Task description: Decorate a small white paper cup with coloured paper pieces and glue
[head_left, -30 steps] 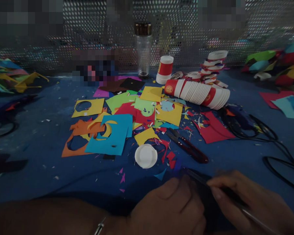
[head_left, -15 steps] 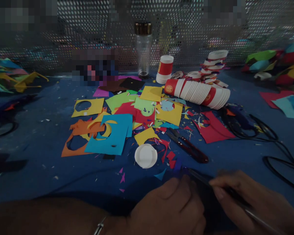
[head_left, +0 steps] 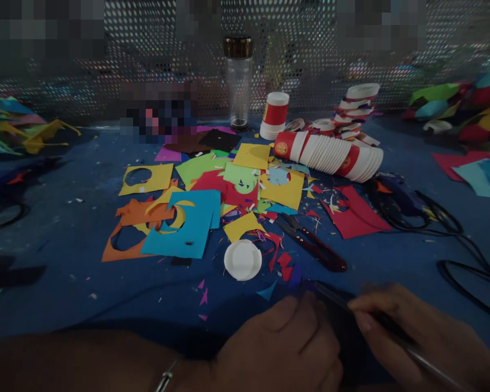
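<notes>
My left hand (head_left: 286, 340) rests low in the middle, knuckles up and fingers curled under; whatever they hold is hidden. Just beyond its fingertips lies a small violet-blue paper piece (head_left: 297, 274). On the right, my right hand (head_left: 408, 326) pinches a slim pen-like tool (head_left: 330, 294), its thin tip pointing left and away near the left fingers. Between the hands the surface is very dark, and I cannot tell paper from shadow. A round white paper-cup base (head_left: 242, 260) sits ahead of my left hand, with a blue paper scrap (head_left: 267, 291) nearer. Dark-red-handled scissors (head_left: 316, 247) lie beyond my right hand.
Cut colored sheets, including a blue one (head_left: 183, 228) and a red one (head_left: 357, 212), cover the blue table. Stacked paper cups (head_left: 330, 155) lie behind, near a clear bottle (head_left: 239, 90). A glue gun (head_left: 400, 198) with a looping black cord (head_left: 443, 267) is at right.
Almost nothing differs. The view has shifted very slightly; both hands and the pen-like tool keep nearly the same place.
</notes>
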